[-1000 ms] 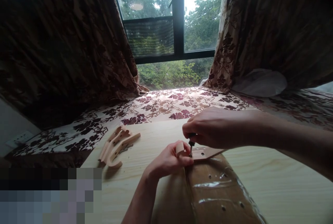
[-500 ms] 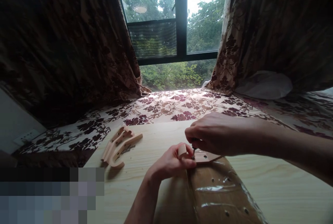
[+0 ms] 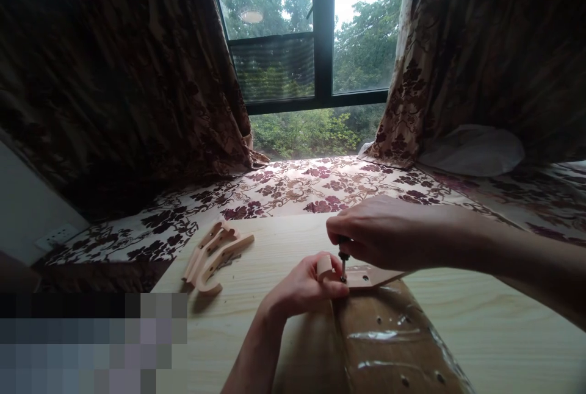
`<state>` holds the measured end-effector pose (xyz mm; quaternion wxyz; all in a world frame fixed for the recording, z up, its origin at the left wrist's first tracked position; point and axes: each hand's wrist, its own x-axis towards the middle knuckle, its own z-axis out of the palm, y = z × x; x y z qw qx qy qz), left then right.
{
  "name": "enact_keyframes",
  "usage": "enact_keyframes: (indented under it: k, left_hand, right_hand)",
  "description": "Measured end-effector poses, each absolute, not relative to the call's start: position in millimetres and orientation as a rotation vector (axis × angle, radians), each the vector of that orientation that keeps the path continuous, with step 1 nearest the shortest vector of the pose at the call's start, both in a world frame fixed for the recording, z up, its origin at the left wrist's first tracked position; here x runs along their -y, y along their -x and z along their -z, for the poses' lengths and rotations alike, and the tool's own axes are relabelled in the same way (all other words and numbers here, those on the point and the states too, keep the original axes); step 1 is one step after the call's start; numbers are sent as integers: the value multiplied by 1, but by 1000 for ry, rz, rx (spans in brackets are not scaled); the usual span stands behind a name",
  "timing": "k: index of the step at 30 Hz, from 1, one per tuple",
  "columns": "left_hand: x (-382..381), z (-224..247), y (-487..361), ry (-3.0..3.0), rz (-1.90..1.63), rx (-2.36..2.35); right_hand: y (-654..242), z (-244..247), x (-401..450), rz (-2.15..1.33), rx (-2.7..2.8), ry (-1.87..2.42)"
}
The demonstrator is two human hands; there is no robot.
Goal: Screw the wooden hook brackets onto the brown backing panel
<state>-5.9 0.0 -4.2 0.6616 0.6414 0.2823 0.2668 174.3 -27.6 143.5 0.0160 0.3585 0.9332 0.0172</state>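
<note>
My left hand (image 3: 315, 281) grips the curled end of a wooden hook (image 3: 378, 277), which lies across the far end of a brown taped cardboard piece (image 3: 384, 345). A dark hole shows in the hook's flat part. In my right hand (image 3: 366, 229) is a screwdriver (image 3: 343, 260), held upright from above. Its tip meets the hook close to my left fingertips; any screw under it is too small to make out. Several holes dot the cardboard.
More curved wooden hooks (image 3: 213, 260) lie together on the left of the pale wooden board (image 3: 503, 321), with small screws (image 3: 231, 258) beside them. Behind the board spreads a flowered cloth (image 3: 293, 186) below the window. A whitish plastic bag (image 3: 476, 150) sits at the back right.
My right hand has shifted its grip slightly, so more of the screwdriver shows. The whole view has moved a little; my left hand keeps its hold on the hook.
</note>
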Motion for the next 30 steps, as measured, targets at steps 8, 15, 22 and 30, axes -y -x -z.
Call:
enact_keyframes:
  k: [8, 15, 22, 30]
  left_hand:
    - [1, 3, 5, -1433, -602, -613]
    - [3, -1, 5, -1433, -614, -611]
    - [1, 2, 5, -1441, -613, -618]
    - [-1, 6, 5, -1437, -607, -641]
  right_hand:
    - [-169, -143, 30, -151, -2844, -1209]
    - [-167, -144, 31, -17, -2873, -1121]
    - [-170, -140, 26, -178, -2842, -1254]
    - [-172, -142, 27, -151, -2890, -1155]
